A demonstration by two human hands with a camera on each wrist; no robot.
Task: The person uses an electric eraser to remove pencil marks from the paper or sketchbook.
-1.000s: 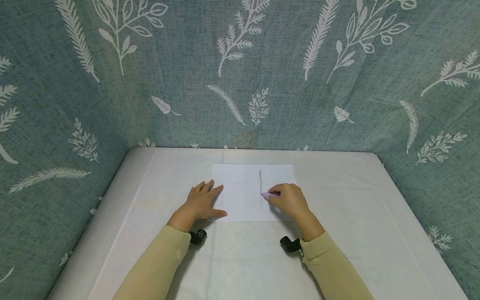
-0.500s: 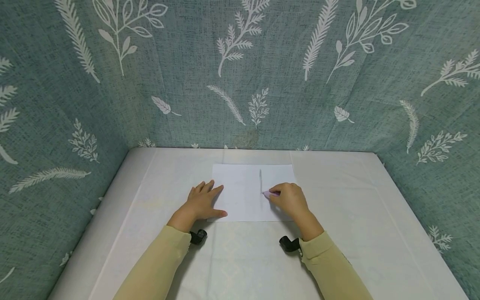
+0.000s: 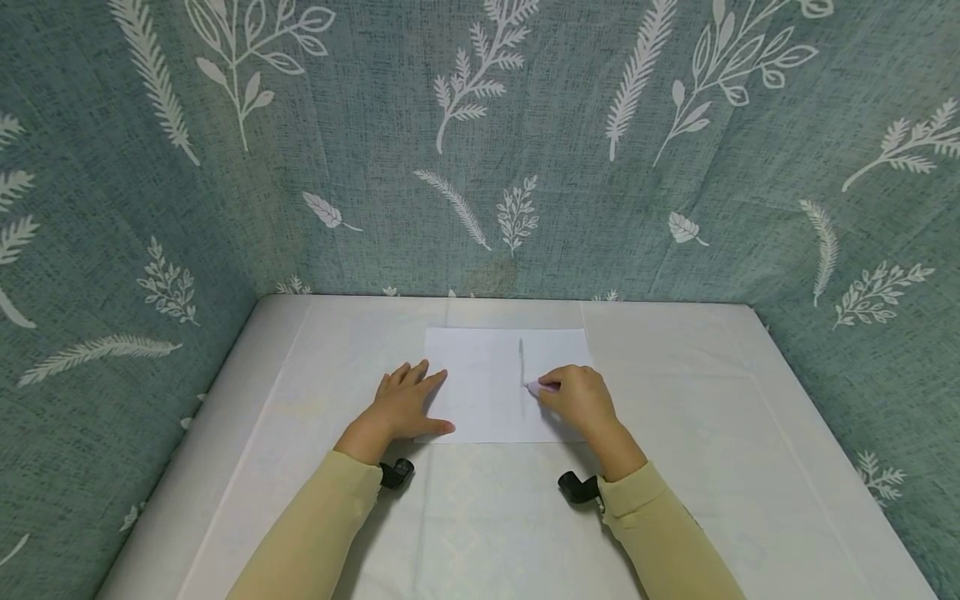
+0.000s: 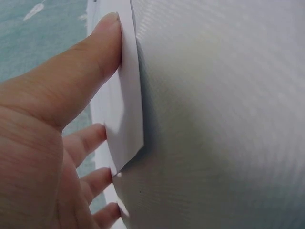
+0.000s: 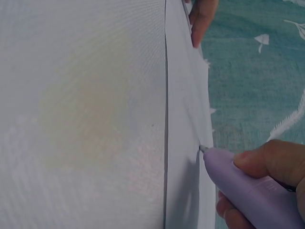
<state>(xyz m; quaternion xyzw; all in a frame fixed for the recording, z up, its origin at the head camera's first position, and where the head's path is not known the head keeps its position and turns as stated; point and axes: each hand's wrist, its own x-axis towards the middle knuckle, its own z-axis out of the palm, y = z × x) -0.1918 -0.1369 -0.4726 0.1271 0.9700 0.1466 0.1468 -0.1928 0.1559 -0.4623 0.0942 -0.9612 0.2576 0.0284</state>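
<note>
head view: white sheet [image 3: 487, 392] with grey pen line, flat left fingers [image 3: 411, 382] pressing, right fingers [image 3: 561, 392] curled round lilac pen [image 3: 538, 388]

Paper [image 3: 495, 383] lies mid-table [image 3: 712, 433]; left hand [image 3: 401, 406] on its left edge, pen [image 3: 540, 387] right

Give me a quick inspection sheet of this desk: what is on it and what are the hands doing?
Surface: white cloth-covered table, flat.
Job's things: white paper sheet bearing a grey vertical line; lilac plastic pen, tip on the sheet.
Clutter: nothing seen.
Hands: left hand lies flat on the sheet's left edge; right hand grips the pen.
Cables: nothing seen; black wrist cameras under both sleeves.
Surroundings: teal fabric backdrop with white leaf prints on three sides.
</note>
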